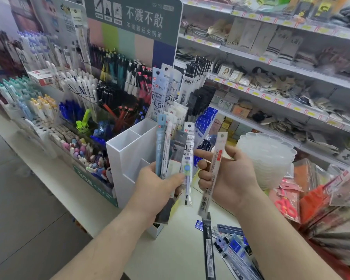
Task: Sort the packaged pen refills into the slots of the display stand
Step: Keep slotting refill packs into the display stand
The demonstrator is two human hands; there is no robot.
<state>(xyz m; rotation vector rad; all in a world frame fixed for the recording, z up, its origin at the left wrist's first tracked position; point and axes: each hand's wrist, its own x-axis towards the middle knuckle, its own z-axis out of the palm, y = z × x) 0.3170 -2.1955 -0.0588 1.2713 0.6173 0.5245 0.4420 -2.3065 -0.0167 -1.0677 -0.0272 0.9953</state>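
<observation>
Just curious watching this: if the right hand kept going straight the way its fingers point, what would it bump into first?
Probably the fan of refill packets held in the left hand; the right hand points leftward at them, though depth is unclear.

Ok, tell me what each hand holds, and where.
Left hand grips a fan of refill packs by their lower ends. Right hand pinches one pack around its middle.

1. I read "不溅不散" in large white characters on the green header board above the pens.
2. The refill pack that my left hand grips shows "0.5 mm".
3. A tall pack standing in the display stand reads "0.5".
4. A shelf card says "DANCE".
</observation>
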